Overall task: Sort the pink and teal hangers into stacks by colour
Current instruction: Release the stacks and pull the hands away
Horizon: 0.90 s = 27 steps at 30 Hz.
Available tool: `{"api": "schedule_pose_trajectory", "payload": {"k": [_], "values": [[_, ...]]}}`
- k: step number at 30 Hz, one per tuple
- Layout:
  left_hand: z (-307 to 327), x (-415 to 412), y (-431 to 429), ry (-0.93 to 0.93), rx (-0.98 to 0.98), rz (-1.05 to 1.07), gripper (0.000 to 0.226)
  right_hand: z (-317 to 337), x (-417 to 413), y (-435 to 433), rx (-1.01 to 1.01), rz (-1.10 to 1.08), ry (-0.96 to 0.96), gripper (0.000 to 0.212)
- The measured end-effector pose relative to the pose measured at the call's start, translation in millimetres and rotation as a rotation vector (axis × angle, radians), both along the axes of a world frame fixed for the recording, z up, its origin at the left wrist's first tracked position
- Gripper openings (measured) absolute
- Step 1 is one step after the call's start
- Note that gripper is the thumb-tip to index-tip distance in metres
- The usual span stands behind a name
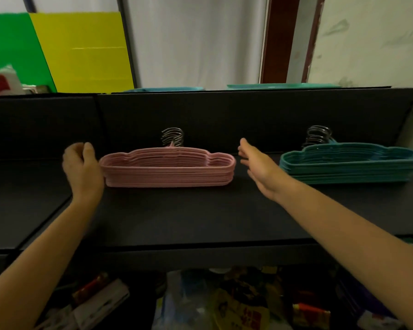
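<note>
No text can be read anywhere — the yellow packet (244,314) among the clutter below the tabletop (200,215) bears large red characters, but they are too blurred to make out.

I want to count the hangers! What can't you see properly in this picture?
Head view:
- Pink hanger stack: layers blur together, no sure count.
- Teal hanger stack: same blur.
- Left hand: motion blur hides whether it touches that pink stack.
- Blue-green sheets: black back panel hides all but top edges.
- Packets at the bottom: dark, blurred, unreadable.
</note>
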<state>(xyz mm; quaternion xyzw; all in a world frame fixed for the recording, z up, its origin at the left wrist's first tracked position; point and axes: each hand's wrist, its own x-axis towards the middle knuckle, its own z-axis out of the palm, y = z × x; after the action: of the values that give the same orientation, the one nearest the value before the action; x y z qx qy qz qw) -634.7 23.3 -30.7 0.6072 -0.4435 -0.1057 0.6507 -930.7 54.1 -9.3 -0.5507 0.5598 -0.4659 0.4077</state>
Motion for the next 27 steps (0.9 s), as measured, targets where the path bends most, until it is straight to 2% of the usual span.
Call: {"api": "schedule_pose_trajectory", "payload": {"k": [2, 3, 5, 7, 12, 22, 27], "values": [[-8.2, 15.3, -10.7, 0.251, 0.239, -0.171, 0.057, -8.4, 15.7, -13.3, 0.018, -0.112, -0.057, 0.056], [-9.7, 20.1, -16.0, 0.368, 0.288, -0.278, 0.061, -12.9, 21.1, -19.0, 0.029, -0.168, -0.118, 0.055], [-7.5, 20.5, -21.0, 0.468, 0.311, -0.426, 0.058, -21.8, 30.1, -26.3, 0.055, -0.236, -0.250, 0.054], [-6.8, 17.9, -25.0, 0.459, 0.324, -0.469, 0.060, -29.0, 37.6, -31.0, 0.045, -0.274, -0.298, 0.057], [-8.1, 17.2, -30.7, 0.348, 0.400, -0.372, 0.063, -30.9, 49.2, -34.7, 0.065, -0.348, -0.244, 0.065], [-15.5, 12.3, -35.5, 0.371, 0.396, -0.322, 0.055, -31.3, 46.4, -40.4, 0.063, -0.426, -0.215, 0.060], [-16.4, 10.4, -33.5, 0.319, 0.361, -0.293, 0.052, -36.7, 46.3, -43.2, 0.040, -0.451, -0.200, 0.058]]}}
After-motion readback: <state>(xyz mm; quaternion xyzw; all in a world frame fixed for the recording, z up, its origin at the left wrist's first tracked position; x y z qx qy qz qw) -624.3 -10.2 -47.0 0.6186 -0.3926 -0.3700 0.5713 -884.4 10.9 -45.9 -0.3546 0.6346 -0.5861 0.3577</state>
